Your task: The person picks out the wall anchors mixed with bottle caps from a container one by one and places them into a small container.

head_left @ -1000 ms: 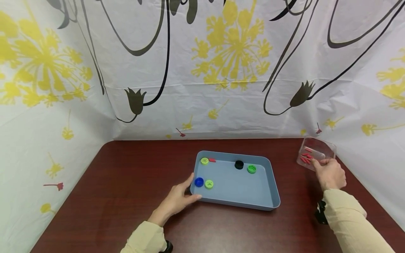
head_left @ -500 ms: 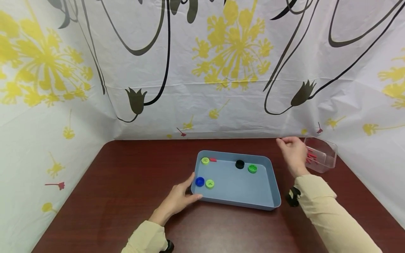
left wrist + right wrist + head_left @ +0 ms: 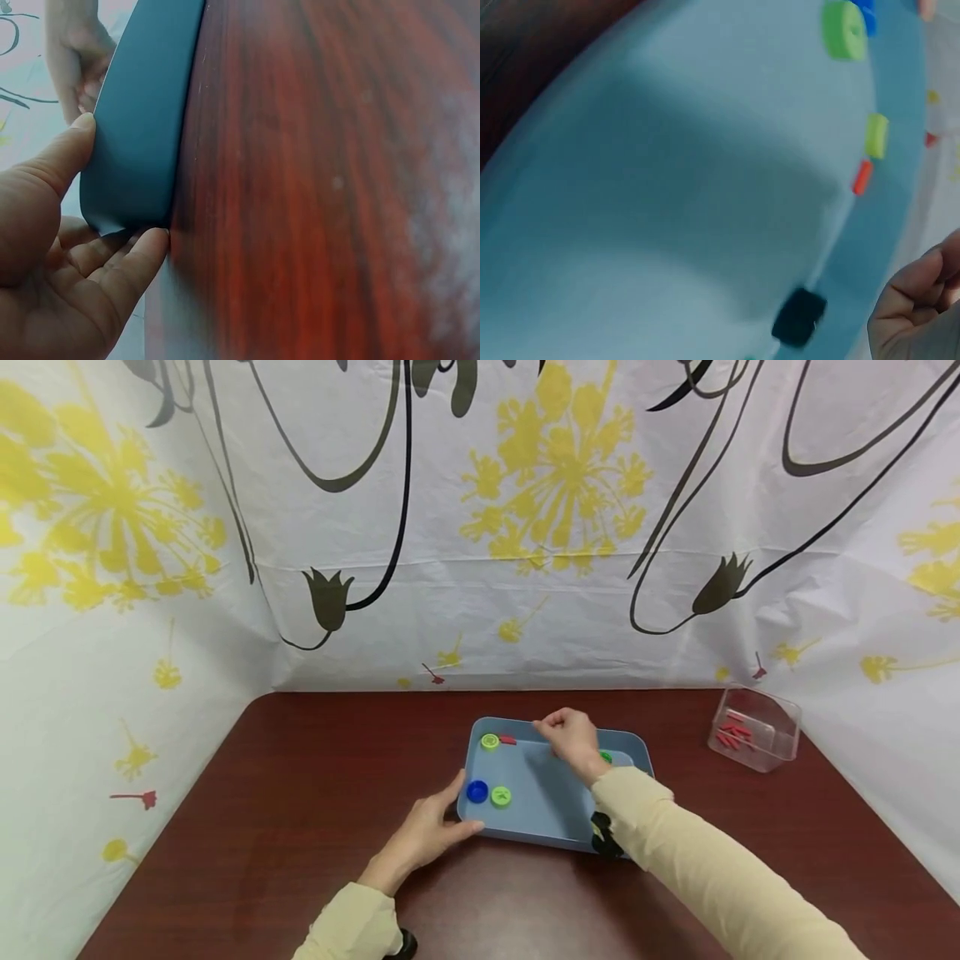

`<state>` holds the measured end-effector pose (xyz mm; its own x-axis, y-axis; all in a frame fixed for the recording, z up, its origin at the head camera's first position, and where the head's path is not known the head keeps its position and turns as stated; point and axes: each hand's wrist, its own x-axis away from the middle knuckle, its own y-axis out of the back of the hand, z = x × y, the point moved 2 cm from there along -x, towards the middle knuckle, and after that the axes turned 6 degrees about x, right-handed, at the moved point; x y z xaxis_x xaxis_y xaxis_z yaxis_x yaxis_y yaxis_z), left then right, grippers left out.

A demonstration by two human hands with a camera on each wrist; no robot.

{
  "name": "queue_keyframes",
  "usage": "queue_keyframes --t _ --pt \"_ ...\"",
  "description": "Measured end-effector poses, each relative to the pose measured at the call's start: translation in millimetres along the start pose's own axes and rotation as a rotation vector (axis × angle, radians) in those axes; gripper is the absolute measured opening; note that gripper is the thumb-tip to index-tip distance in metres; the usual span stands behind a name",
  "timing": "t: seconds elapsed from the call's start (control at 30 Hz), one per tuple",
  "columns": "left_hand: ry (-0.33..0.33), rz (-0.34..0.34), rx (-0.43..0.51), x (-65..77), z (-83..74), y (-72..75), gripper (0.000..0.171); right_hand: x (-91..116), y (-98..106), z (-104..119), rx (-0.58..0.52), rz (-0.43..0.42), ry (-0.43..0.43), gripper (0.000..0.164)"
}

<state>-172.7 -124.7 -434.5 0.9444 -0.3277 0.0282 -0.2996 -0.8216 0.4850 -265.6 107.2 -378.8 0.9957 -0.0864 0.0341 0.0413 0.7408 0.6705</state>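
we're clasping tray by corner, likely light, stiff, left grip; right grip pinching above tray, contents unclear.

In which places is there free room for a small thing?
Bare table lies left of the left hand and between tray and clear box. The tray's middle floor is free. Its left end is crowded: three round pieces, one red piece.
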Motion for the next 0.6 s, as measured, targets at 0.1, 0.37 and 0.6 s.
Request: queue_keyframes --t 0.1,0.37,0.6 --pt "0.004 0.002 0.011 0.6 -0.1 0.5 0.084 -1.7 -16.0 2.2 0.029 0.039 -0.006 0.022" --pt "0.004 0.027 0.038 -0.9 -1.0 4.5 0.084 -5.8 -36.4 4.8 0.022 0.089 -0.098 0.022" --pt "-0.019 0.018 0.026 -0.6 0.6 2.8 0.083 -10.7 -48.9 10.0 0.054 0.147 -0.179 0.025"
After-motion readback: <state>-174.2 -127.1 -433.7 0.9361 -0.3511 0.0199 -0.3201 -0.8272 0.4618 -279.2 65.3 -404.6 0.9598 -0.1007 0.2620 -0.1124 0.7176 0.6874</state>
